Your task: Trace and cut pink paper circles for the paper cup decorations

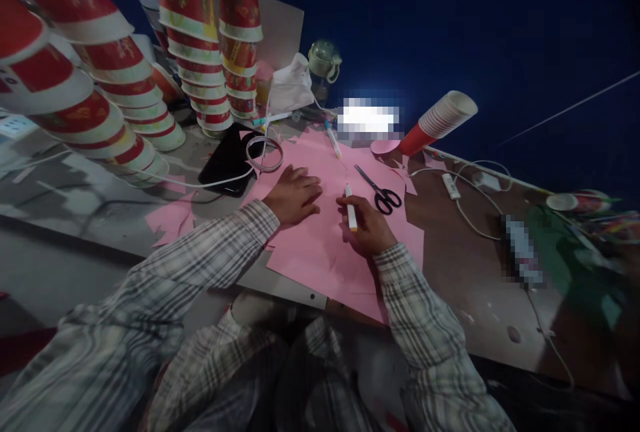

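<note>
My left hand (pixel 294 196) lies flat on pink paper (pixel 310 245), fingers spread and holding nothing. In my right hand (pixel 371 222) is a white marker (pixel 351 209) with an orange end, gripped between thumb and fingers over the same paper. Its tip points away from me, toward a thin mark on the sheet. Just right of the marker rest black-handled scissors (pixel 383 193), blades pointing away. A second marker, white with a blue end (pixel 332 139), lies farther back on the paper. The pink sheets overlap, so their separate edges are partly hidden.
Tall stacks of red patterned paper cups (pixel 197 59) rise at the left. A black phone (pixel 233 159) and a tape roll (pixel 265 153) lie nearby. Beyond the paper, a red-and-white cup stack (pixel 435 122) leans. White cables (pixel 470 215) cross the right side. Pink scraps (pixel 173 217) lie left.
</note>
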Action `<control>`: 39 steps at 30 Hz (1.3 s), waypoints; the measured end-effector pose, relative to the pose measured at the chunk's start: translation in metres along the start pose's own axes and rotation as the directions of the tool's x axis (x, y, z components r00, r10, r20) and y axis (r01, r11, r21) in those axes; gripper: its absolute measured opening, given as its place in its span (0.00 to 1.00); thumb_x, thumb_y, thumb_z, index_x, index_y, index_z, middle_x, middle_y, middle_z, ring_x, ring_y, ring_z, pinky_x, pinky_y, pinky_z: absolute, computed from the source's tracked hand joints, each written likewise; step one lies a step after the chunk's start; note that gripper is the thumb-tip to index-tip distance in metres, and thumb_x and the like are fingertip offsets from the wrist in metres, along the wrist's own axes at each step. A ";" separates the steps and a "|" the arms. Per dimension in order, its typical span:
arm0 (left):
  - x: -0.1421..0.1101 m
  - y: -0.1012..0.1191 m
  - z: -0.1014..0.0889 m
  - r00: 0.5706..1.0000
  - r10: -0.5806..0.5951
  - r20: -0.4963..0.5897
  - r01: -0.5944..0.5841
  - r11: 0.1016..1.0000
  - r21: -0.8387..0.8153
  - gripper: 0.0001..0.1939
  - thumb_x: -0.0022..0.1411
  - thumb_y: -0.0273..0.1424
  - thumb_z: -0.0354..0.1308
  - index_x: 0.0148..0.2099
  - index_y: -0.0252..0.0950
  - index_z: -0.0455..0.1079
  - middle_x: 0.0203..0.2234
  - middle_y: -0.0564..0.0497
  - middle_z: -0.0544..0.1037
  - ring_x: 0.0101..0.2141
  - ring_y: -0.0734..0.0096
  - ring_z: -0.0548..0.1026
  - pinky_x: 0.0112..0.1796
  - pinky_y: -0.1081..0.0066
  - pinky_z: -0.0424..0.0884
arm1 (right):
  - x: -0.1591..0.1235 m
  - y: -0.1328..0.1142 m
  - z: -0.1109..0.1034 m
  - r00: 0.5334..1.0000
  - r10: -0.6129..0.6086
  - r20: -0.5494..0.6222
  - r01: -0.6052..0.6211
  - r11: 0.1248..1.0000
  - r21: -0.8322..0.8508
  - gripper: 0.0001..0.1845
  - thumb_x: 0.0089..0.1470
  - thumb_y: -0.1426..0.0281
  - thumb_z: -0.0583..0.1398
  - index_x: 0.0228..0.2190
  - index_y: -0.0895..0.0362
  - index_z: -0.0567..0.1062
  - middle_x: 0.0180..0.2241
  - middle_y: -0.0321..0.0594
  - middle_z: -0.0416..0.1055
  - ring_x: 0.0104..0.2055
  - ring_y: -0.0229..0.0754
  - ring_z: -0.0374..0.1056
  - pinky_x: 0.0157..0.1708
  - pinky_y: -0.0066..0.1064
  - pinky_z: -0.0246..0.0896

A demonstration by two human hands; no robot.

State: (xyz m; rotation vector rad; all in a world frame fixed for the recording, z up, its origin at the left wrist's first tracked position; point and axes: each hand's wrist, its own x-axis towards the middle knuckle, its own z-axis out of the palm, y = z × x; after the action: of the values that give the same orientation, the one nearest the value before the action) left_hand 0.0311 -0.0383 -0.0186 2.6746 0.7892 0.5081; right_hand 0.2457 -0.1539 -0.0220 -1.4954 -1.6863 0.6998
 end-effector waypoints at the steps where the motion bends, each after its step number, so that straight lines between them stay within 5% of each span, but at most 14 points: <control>1: 0.000 0.000 0.000 1.000 0.003 0.000 -0.003 1.000 0.015 0.17 0.61 0.39 0.62 0.50 0.39 0.75 0.56 0.44 0.74 0.60 0.45 0.62 0.61 0.41 0.51 | 0.000 0.001 0.000 1.000 -0.015 -0.003 0.015 1.000 -0.013 0.22 0.53 0.75 0.60 0.50 0.52 0.70 0.50 0.48 0.73 0.45 0.47 0.77 0.44 0.40 0.76; 7: 0.000 -0.002 0.000 0.999 0.038 -0.018 -0.037 0.996 0.078 0.16 0.62 0.43 0.61 0.48 0.38 0.74 0.52 0.45 0.75 0.55 0.49 0.64 0.59 0.45 0.53 | 0.005 0.002 -0.009 0.979 -0.175 -0.101 0.152 0.968 -0.200 0.21 0.54 0.73 0.60 0.50 0.52 0.71 0.51 0.49 0.73 0.57 0.55 0.69 0.57 0.54 0.66; 12: -0.002 -0.004 -0.002 0.997 0.065 -0.035 -0.060 0.989 0.135 0.18 0.63 0.47 0.59 0.43 0.37 0.75 0.44 0.44 0.74 0.47 0.53 0.67 0.57 0.47 0.55 | 0.004 -0.010 -0.017 0.942 -0.234 -0.242 0.174 0.953 -0.248 0.15 0.58 0.70 0.58 0.48 0.52 0.71 0.48 0.49 0.73 0.54 0.52 0.70 0.55 0.49 0.68; 19: -0.004 0.002 -0.006 0.999 0.015 -0.036 -0.011 0.994 0.113 0.18 0.63 0.46 0.59 0.44 0.36 0.75 0.44 0.43 0.73 0.47 0.53 0.65 0.56 0.48 0.58 | -0.001 -0.014 -0.033 0.791 -0.151 -0.593 0.156 0.987 -0.043 0.15 0.61 0.58 0.55 0.46 0.51 0.66 0.39 0.43 0.74 0.46 0.49 0.74 0.51 0.52 0.69; 24: -0.004 0.005 -0.005 1.000 -0.013 -0.012 0.014 0.992 0.125 0.20 0.58 0.44 0.64 0.47 0.35 0.74 0.47 0.42 0.73 0.50 0.51 0.64 0.60 0.45 0.52 | -0.002 -0.031 -0.041 0.880 -0.023 -0.475 0.176 0.943 0.281 0.17 0.59 0.50 0.54 0.39 0.50 0.67 0.28 0.38 0.72 0.38 0.47 0.75 0.48 0.50 0.70; 31: -0.007 0.003 -0.005 0.999 0.008 0.045 -0.015 0.988 0.155 0.30 0.59 0.50 0.61 0.56 0.35 0.70 0.57 0.39 0.69 0.59 0.42 0.58 0.61 0.39 0.48 | 0.006 -0.032 -0.014 0.931 0.214 -0.295 0.031 0.760 0.650 0.29 0.53 0.41 0.57 0.40 0.52 0.76 0.33 0.40 0.78 0.39 0.45 0.76 0.50 0.46 0.70; 34: -0.007 0.002 -0.005 0.997 0.010 0.074 -0.021 0.988 0.154 0.35 0.58 0.55 0.60 0.58 0.35 0.68 0.59 0.38 0.67 0.60 0.39 0.57 0.61 0.38 0.47 | 0.009 -0.017 -0.003 0.918 0.231 -0.322 0.046 0.744 0.666 0.29 0.53 0.41 0.58 0.38 0.54 0.78 0.34 0.40 0.77 0.37 0.44 0.76 0.47 0.44 0.71; 39: -0.007 0.003 -0.007 0.994 -0.015 0.112 -0.002 0.988 0.151 0.39 0.57 0.56 0.60 0.61 0.33 0.67 0.61 0.37 0.66 0.63 0.37 0.54 0.62 0.36 0.42 | 0.006 0.003 -0.002 0.881 0.158 -0.446 0.076 0.883 0.463 0.22 0.56 0.49 0.60 0.34 0.55 0.78 0.26 0.36 0.74 0.33 0.42 0.74 0.42 0.41 0.72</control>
State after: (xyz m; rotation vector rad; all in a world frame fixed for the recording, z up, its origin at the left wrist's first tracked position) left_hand 0.0241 -0.0436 -0.0127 2.8092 0.8341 0.3027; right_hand 0.2489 -0.1479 -0.0225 -1.2244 -1.0187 0.6413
